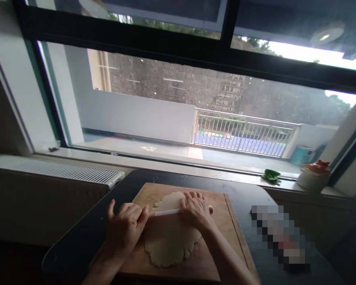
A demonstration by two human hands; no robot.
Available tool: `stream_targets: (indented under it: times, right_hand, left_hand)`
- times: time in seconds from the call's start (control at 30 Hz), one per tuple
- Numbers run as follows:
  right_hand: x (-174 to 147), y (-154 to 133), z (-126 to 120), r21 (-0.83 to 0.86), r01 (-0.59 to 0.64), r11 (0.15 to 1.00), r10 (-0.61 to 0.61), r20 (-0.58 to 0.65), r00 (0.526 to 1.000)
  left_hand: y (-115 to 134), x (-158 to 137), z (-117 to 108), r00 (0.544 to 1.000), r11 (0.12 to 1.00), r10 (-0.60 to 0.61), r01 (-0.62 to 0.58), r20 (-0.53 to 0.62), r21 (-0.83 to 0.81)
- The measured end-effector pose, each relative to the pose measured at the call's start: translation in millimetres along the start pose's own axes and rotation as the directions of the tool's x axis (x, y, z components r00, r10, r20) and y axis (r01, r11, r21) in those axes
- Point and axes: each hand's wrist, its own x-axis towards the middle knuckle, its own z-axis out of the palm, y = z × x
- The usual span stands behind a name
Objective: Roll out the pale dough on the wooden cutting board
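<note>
Forearms (pixel 225 255) angled inward; right fingers (pixel 192 195) outstretched over rolling pin (pixel 167 212), left fingers (pixel 127 208) curled (grip unclear) by its end

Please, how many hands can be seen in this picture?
2: the left hand is at the left end of the rolling pin; the right hand lies over its right part. I see no others.

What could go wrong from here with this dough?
Tearing: the dough already shows splits along its near right edge; more pressure might lengthen them.
Overrun: its far edge lies near that of the board and might creep over.
Uneven thickness: the right hand lies over the rolling pin above the dough, the left hand sits by the dough's left edge; pressure could be lopsided.
</note>
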Motion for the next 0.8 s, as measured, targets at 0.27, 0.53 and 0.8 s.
stream_targets:
  times: [0.27,0.53,0.8]
  right_hand:
    - [33,-10,4,-0.009,-0.149,0.989,0.149,0.09,0.985]
    - [90,-12,27,-0.016,-0.194,0.981,0.194,0.105,0.975]
    - [58,-7,18,-0.004,-0.21,0.978,0.21,0.055,0.976]
  left_hand:
    - [-4,0,5,1.0,1.0,-0.002,0.002,0.023,0.01]
    - [-12,0,9,0.998,0.997,-0.067,0.066,0.009,0.047]
    - [-4,-1,0,1.0,0.997,-0.006,0.006,-0.003,0.078]
